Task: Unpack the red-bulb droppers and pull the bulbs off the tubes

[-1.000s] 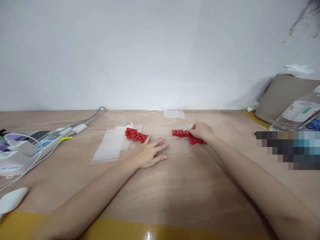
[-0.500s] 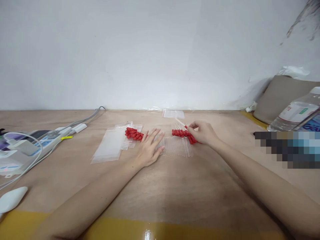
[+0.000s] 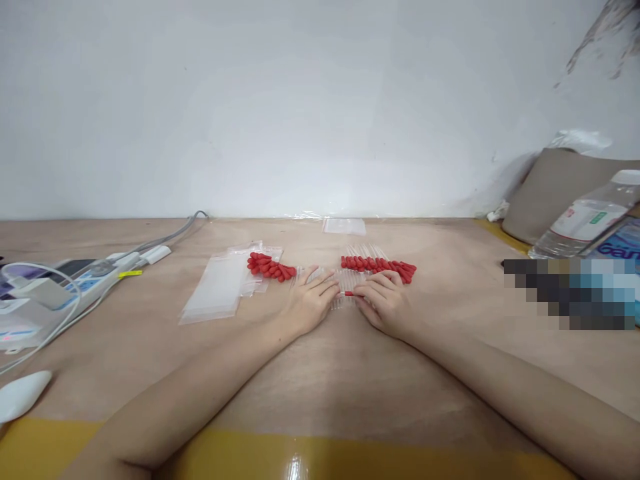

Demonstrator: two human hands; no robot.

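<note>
Between my hands lies a slim dropper (image 3: 349, 293), of which a short red section and a pale bit on its left show. My left hand (image 3: 313, 303) is closed on its left end and my right hand (image 3: 386, 303) pinches its right end; the fingers hide both ends. Beneath the fingers, several clear thin tubes (image 3: 345, 279) lie side by side on the table. Just beyond my right hand is a row of red rubber bulbs (image 3: 367, 263) with thin pale stems pointing to the wall. Another heap of red bulbs (image 3: 270, 268) lies beyond my left hand.
Clear plastic bags (image 3: 213, 290) lie left of the red heap, and another bag (image 3: 345, 227) is by the wall. A power strip (image 3: 85, 287) with cables and a white mouse (image 3: 25, 395) are at left. At right are a bottle (image 3: 583, 220) and a grey-brown bin (image 3: 533, 193).
My right hand has moved left and nearer from the row of red bulbs, a red-ended piece in its fingers. My left hand has shifted slightly right, its spread fingers now closed.
</note>
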